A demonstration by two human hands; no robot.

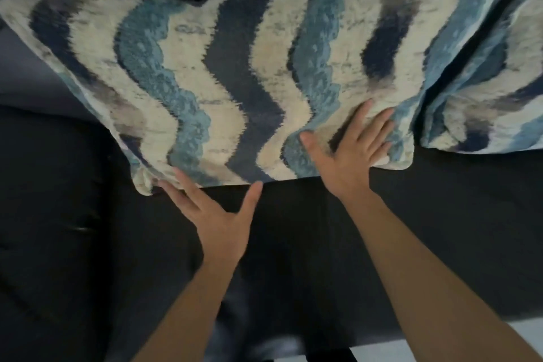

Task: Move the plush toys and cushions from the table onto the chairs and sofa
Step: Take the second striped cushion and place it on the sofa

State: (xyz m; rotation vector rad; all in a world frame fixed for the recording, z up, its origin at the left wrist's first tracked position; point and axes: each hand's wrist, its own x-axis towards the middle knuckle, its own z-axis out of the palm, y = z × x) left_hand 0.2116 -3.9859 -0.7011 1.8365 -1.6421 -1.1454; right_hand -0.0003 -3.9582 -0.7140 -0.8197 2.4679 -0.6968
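The left hand [223, 220], fingers spread straight, touches the near edge of a plush, wavy-striped cushion [223, 82] lying on the dark sofa [440, 214]. The right hand [352, 150] presses flat on its near right corner. A second cushion [499, 82], striped alike, sits just right of it, making two.

At the lower right corner I see a strip of pale floor [526, 338], light grey and smooth. A smaller patch of the same pale tone shows at the bottom middle. Just left of that patch is a blurred grey-blue shape [232, 320]; I cannot tell what it is. At the far left edge lies a dull grey-violet surface [23, 67], too dim to identify.
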